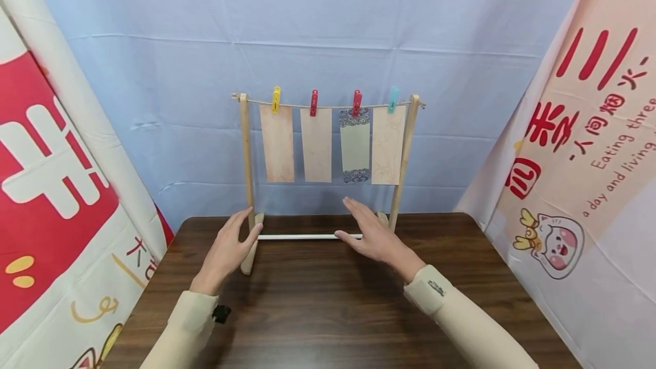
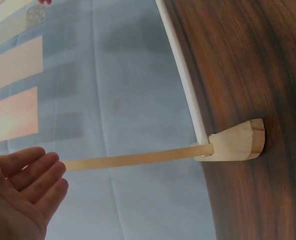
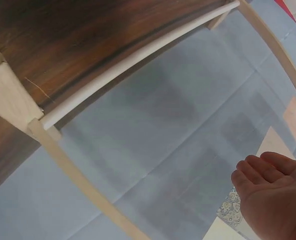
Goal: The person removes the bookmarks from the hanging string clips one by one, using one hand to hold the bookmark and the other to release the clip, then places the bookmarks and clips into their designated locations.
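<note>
A wooden rack (image 1: 246,152) with a white crossbar (image 1: 302,237) stands toward the back of the table. Along its top runs a string, from which several paper cards hang by clothespins. From left to right are a pinkish card (image 1: 277,147) under a yellow clothespin (image 1: 276,99), a beige card (image 1: 317,150) and a blue-patterned card (image 1: 355,150) under red ones, and a cream card (image 1: 386,150) under a light blue one. My left hand (image 1: 228,248) is held open near the left post. My right hand (image 1: 376,233), fingers extended and empty, is in front of the crossbar's right part.
The dark wooden table (image 1: 328,312) carries the rack on wooden feet (image 2: 237,142). A light blue cloth (image 1: 318,10) hangs behind it. Printed banners flank the table on the left (image 1: 46,187) and right (image 1: 589,130).
</note>
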{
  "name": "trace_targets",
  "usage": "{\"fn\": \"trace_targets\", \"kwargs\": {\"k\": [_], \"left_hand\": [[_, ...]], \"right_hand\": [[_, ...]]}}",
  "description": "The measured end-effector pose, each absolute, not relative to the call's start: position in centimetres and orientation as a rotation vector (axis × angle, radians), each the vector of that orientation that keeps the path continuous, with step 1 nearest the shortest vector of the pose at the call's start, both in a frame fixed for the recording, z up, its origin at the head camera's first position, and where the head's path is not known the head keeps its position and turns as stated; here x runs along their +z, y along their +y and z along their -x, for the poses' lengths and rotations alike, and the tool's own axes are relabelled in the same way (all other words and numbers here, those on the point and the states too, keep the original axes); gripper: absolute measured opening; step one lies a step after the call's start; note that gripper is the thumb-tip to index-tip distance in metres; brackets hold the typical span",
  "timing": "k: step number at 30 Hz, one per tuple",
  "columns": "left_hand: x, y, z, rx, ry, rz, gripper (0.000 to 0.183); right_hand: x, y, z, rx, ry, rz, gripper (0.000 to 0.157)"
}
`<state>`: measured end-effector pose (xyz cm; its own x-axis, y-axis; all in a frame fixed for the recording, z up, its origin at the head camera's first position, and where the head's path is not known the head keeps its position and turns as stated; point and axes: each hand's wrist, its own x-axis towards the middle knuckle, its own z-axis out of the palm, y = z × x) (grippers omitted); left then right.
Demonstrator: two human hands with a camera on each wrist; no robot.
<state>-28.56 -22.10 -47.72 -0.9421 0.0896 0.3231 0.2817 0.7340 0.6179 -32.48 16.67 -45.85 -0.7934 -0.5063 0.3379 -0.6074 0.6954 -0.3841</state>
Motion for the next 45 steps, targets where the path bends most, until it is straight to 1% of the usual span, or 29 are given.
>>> {"fn": "trace_targets", "kwargs": {"k": [5,11,18,27,36,45], "left_hand": [[-47.2,-21.8,28.9,-1.040,-2.644,0.293,0.078],[-46.4,-21.2,29.3,-1.098,-2.592,0.293,0.080],[-45.9,-21.0,29.7,-1.124,-2.566,0.282,0.069],[-45.2,-20.7,30.1,-1.170,-2.549,0.235,0.073],[-44.8,-20.4,30.7,-1.193,-2.523,0.207,0.069],[-44.5,-20.2,31.3,-1.248,-2.502,0.195,0.072]], "right_hand": [[-45.4,16.2,32.6,0.707,-2.676,-0.903,0.088],[-44.8,15.6,32.8,0.706,-2.647,-0.928,0.086],[-43.9,15.1,33.2,0.693,-2.592,-0.969,0.082],[-42.9,14.3,33.6,0.635,-2.522,-1.004,0.077],[-41.8,13.6,34.3,0.653,-2.403,-1.082,0.073],[-41.0,13.0,34.6,0.659,-2.329,-1.107,0.069]]}}
